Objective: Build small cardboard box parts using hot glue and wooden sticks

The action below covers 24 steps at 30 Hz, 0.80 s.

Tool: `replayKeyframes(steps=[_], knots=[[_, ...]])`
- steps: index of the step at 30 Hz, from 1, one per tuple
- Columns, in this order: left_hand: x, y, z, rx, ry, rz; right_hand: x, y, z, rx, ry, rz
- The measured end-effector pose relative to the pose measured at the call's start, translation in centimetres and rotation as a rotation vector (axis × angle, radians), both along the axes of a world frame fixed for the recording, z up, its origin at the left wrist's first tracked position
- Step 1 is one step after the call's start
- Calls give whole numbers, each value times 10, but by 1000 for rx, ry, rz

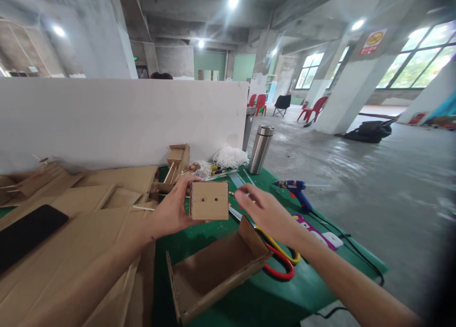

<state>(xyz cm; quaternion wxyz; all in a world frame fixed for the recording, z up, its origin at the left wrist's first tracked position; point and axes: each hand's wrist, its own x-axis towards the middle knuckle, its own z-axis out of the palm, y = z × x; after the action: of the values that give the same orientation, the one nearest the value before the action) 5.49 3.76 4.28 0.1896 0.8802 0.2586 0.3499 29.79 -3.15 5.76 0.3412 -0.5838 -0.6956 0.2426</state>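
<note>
My left hand [174, 206] grips a small cardboard box [209, 208], its fingers behind and its thumb on top. Two small dark holes show in the box's near face. Just right of it, my right hand [258, 206] has its fingers curled together. A short pale tip pokes out from those fingers towards the box; what it belongs to is too small to tell. Below both hands, an open cardboard tray [217, 265] with upright end walls lies on the green table. Scissors [280, 265] with red and yellow handles lie partly under my right hand and behind the tray.
A blue glue gun [297, 189] and its cord lie at the right edge. A steel flask [261, 149] stands at the back, near white shredded filler [230, 157]. Cardboard sheets [89, 251] cover the left, with a black phone [30, 234] on top. A white partition [117, 120] rises behind.
</note>
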Motion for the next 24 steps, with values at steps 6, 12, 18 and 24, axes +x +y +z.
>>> replayKeyframes(steps=[6,12,18,24], knots=[[-18,-1,-10,-17,35,144,3,-66,-12,-89,-385,550],[-26,-8,-3,-103,-34,210,-17,-66,-34,82,-583,538],[-31,-35,34,-326,-364,209,-27,-34,-33,205,-513,423],[-32,-70,42,-349,-318,203,-32,7,-37,260,-497,343]])
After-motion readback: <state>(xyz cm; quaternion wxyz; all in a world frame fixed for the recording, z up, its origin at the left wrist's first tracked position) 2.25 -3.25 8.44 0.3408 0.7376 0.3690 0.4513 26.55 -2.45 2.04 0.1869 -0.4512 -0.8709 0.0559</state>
